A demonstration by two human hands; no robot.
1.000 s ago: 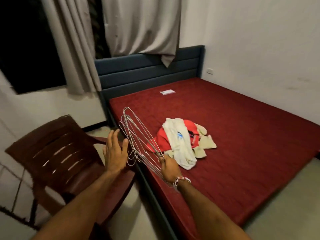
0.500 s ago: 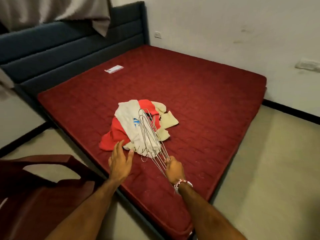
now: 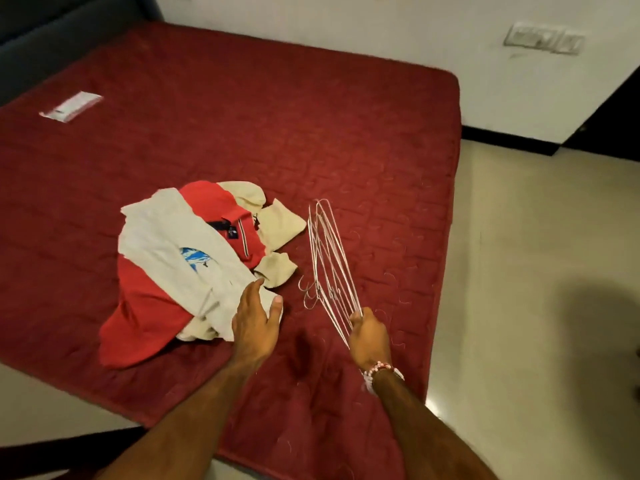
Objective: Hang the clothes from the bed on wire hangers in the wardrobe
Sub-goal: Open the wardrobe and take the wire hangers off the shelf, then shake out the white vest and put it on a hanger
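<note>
Our left hand, fingers straight, touches the white, red and beige clothes heap on the red quilted bed; our right hand grips silver wire hangers just right. Best lift only the top white shirt.

Both bare forearms reach forward from the bottom of the view. The left hand lies palm down with its fingers straight and thumb spread wide, its fingertips at the near right edge of the heap of red, grey and beige clothes. The right hand, just right of that heap, is curled round one end of a bundle of thin silver wire hangers, which slant up and away from the fist. A red-and-white bead bracelet circles the right wrist.
</note>
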